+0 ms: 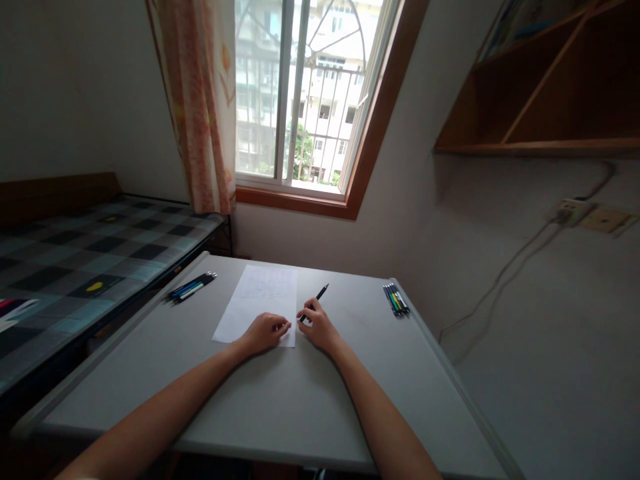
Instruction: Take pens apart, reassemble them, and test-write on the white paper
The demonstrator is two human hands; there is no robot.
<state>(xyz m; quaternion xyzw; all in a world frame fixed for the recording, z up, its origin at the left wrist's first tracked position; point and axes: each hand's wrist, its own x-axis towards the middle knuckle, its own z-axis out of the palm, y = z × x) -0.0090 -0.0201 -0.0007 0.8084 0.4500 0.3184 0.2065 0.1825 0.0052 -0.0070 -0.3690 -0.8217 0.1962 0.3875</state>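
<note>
A sheet of white paper (257, 290) with faint writing on its upper part lies on the light grey table (240, 400). Over the paper's lower right part rests my left hand (265, 331), its fingers curled in towards the thumb. Whether anything small sits between those fingers is too unclear to see. Just right of the paper's edge, my right hand (319, 327) grips a black pen (323, 291), which slants with its upper end away from me. The two hands are close together, with a narrow gap between the fingertips.
Several pens (193, 288) lie bunched at the table's left side. Another row of several pens (396, 300) lies near the right edge. A bed with a checked cover (145, 250) stands left, a window (310, 100) ahead, and a wooden shelf (540, 143) hangs at upper right.
</note>
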